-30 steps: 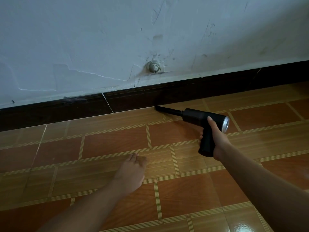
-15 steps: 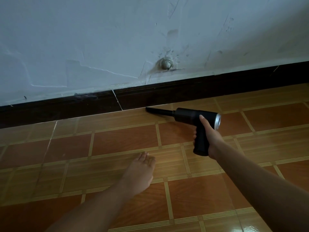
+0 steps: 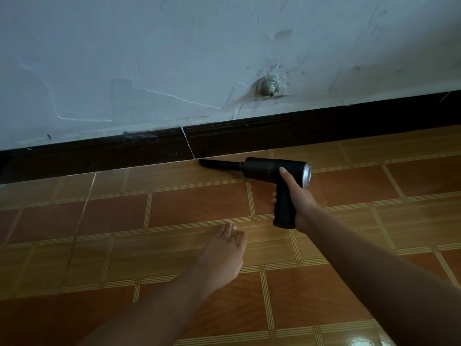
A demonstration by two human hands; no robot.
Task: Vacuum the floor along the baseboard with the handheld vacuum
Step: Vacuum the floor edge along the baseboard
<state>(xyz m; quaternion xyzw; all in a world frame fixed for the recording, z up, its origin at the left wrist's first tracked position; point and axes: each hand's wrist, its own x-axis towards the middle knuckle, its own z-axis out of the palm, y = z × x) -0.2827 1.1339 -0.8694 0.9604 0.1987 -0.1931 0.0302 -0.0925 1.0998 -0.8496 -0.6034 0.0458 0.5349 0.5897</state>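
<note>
My right hand (image 3: pixel 298 198) grips the handle of a black handheld vacuum (image 3: pixel 269 168) with a silver rear cap. Its thin nozzle points left, and the tip touches the floor right at the foot of the dark baseboard (image 3: pixel 249 136), beside a pale joint line in the board. My left hand (image 3: pixel 224 253) rests flat on the brown and tan tiled floor (image 3: pixel 194 206), fingers straight, well in front of the baseboard and left of the vacuum.
A white, cracked and scuffed wall (image 3: pixel 174 58) rises above the baseboard. A small round metal fitting (image 3: pixel 268 86) sticks out of the wall just above the board. The tiled floor stretches left and right along the wall.
The vacuum and my right hand have slid left along the baseboard; the nozzle tip is now near the pale joint. My left hand has stayed on the floor.
</note>
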